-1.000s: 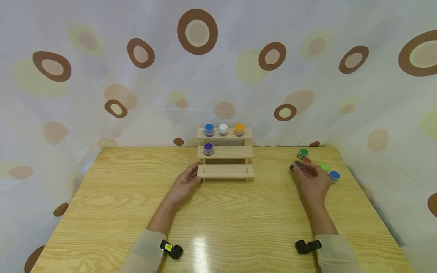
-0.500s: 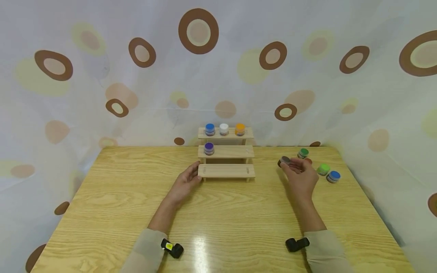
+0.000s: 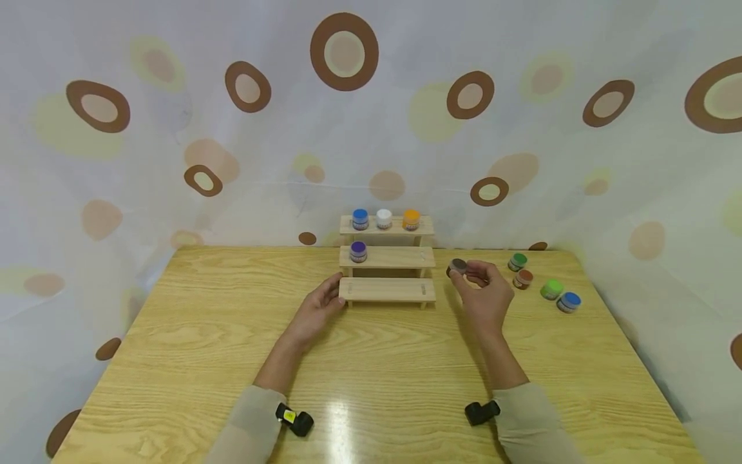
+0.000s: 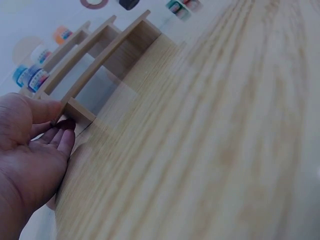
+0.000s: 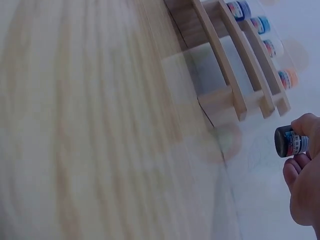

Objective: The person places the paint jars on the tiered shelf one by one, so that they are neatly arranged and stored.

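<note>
A small three-step wooden display stand (image 3: pixel 386 290) stands at the back middle of the table. My left hand (image 3: pixel 315 314) grips the left end of its lowest step, thumb in front and fingers curled behind, as the left wrist view shows. To the right of the stand, my right hand (image 3: pixel 487 301) pinches a small dark-lidded paint jar (image 5: pixel 291 142) between thumb and fingers. On the top step sit a blue jar (image 3: pixel 360 220), a white jar (image 3: pixel 384 220) and an orange jar (image 3: pixel 411 220). A purple jar (image 3: pixel 358 252) is at the left of the middle step.
On the table at the right are a dark green jar (image 3: pixel 518 261), a red-brown jar (image 3: pixel 523 279), a light green jar (image 3: pixel 552 289) and another blue jar (image 3: pixel 569 302). A patterned cloth (image 3: pixel 261 161) hangs behind the wooden table (image 3: pixel 382 380).
My right hand has carried the dark jar leftward, away from the other loose jars and up to near the stand. The left hand keeps its place at the lowest step.
</note>
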Action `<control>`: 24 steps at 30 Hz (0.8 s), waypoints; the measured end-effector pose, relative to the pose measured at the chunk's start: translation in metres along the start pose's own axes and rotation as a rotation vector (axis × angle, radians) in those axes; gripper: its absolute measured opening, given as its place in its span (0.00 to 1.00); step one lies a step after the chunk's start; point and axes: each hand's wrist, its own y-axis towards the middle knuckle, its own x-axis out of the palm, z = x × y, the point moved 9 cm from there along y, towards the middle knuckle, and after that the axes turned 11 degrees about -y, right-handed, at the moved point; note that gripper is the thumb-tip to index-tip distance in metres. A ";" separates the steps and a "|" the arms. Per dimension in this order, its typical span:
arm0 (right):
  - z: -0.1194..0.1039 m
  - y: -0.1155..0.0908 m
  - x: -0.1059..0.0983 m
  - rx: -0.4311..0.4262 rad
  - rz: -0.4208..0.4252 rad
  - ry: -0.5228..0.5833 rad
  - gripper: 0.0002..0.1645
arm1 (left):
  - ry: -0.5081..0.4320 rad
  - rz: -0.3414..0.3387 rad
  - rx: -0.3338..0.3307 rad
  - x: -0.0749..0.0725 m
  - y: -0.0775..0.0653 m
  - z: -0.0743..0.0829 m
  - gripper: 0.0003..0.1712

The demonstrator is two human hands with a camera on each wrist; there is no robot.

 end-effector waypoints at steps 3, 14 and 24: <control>-0.007 -0.002 0.007 -0.021 0.006 0.014 0.19 | 0.001 -0.002 0.000 0.000 0.000 0.000 0.38; -0.019 -0.005 0.027 -0.168 0.055 -0.016 0.17 | -0.004 0.007 0.001 0.000 0.001 0.000 0.38; -0.032 -0.011 0.047 -0.189 0.076 0.004 0.15 | -0.002 0.008 -0.007 -0.001 0.001 0.000 0.38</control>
